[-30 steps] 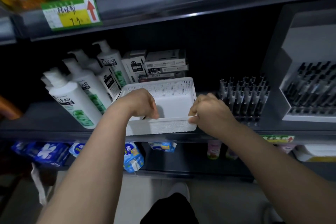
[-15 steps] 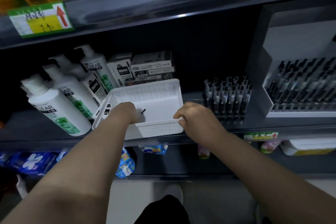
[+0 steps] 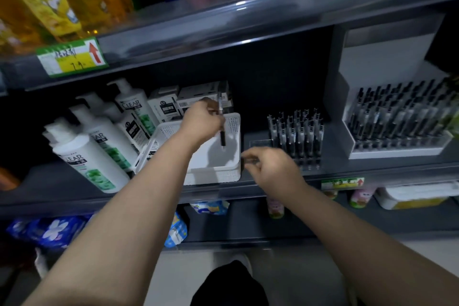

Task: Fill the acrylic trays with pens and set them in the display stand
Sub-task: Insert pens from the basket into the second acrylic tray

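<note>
The left hand (image 3: 202,122) is raised over the white perforated plastic basket (image 3: 213,177) on the dark grey shelf (image 3: 49,189). It pinches one black pen (image 3: 222,131) between thumb and curled fingers. The pen stands almost upright with its tip pointing down into the basket, and the tip does not touch the bottom.

The right hand (image 3: 273,166) is just beside the near right corner of the basket, its fingers curled. I cannot tell if they pinch something or only touch the rim.

To the right of the basket, a clear acrylic tray (image 3: 295,136) stands on the same shelf, filled with upright black pens in rows. Further right is the grey and white display stand (image 3: 387,62), and a second tray of pens (image 3: 397,119) sits in it, tilted back.

On the left of the basket are white pump bottles with green "CLEAR" labels (image 3: 82,156), the nearest one leaning. Behind the basket, at the far side, small white boxes (image 3: 171,104) are stacked. A green and yellow price label with a red arrow (image 3: 72,57) hangs on the upper shelf edge.
</note>
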